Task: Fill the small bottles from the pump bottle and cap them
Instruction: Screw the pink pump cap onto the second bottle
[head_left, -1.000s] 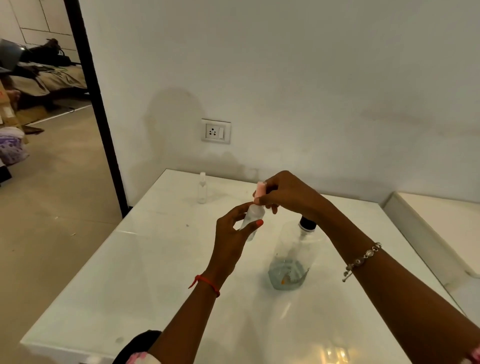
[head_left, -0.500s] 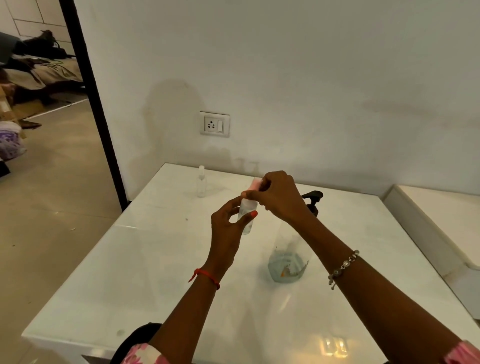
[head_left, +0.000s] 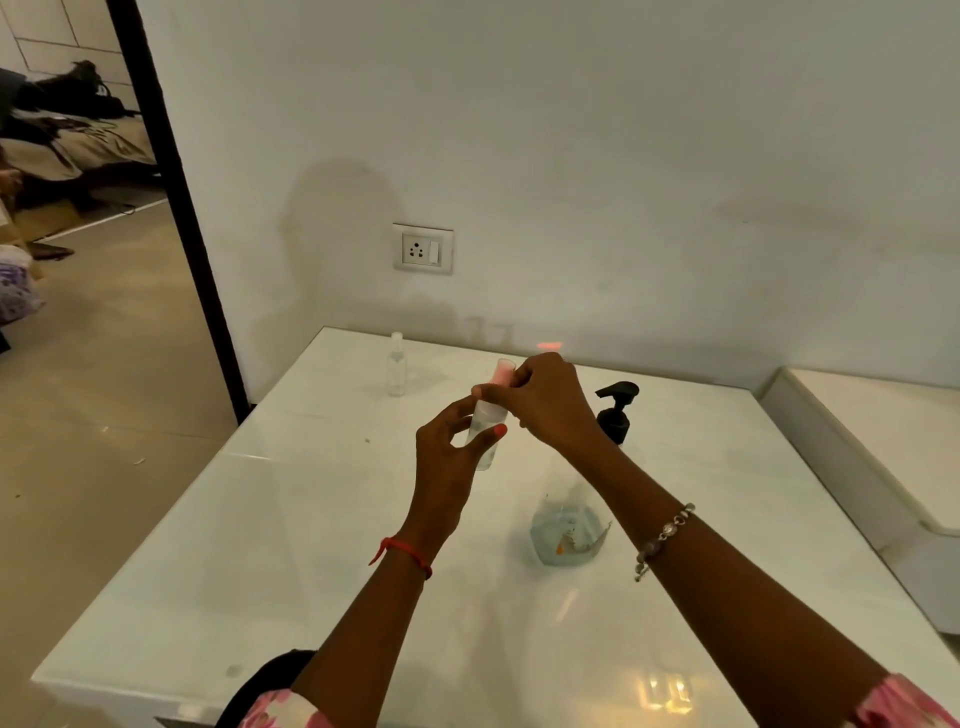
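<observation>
My left hand (head_left: 445, 457) grips a small clear bottle (head_left: 485, 434) above the middle of the white table (head_left: 260, 545). My right hand (head_left: 545, 400) pinches the pink cap (head_left: 502, 372) at the bottle's top. Behind my right wrist stands the clear pump bottle (head_left: 569, 530) with a black pump head (head_left: 615, 408) and a little pale liquid at its bottom; my forearm hides part of it. A second small clear bottle (head_left: 397, 364) with a clear cap stands upright near the table's far left corner.
A wall with a socket plate (head_left: 423, 249) rises right behind the table. A white ledge (head_left: 852, 467) runs along the table's right side. To the left a dark door frame (head_left: 182, 208) opens onto a tiled floor with clutter beyond.
Both hands with the small bottle and pink cap drifted slightly left, uncovering the black pump head. The grips look the same.
</observation>
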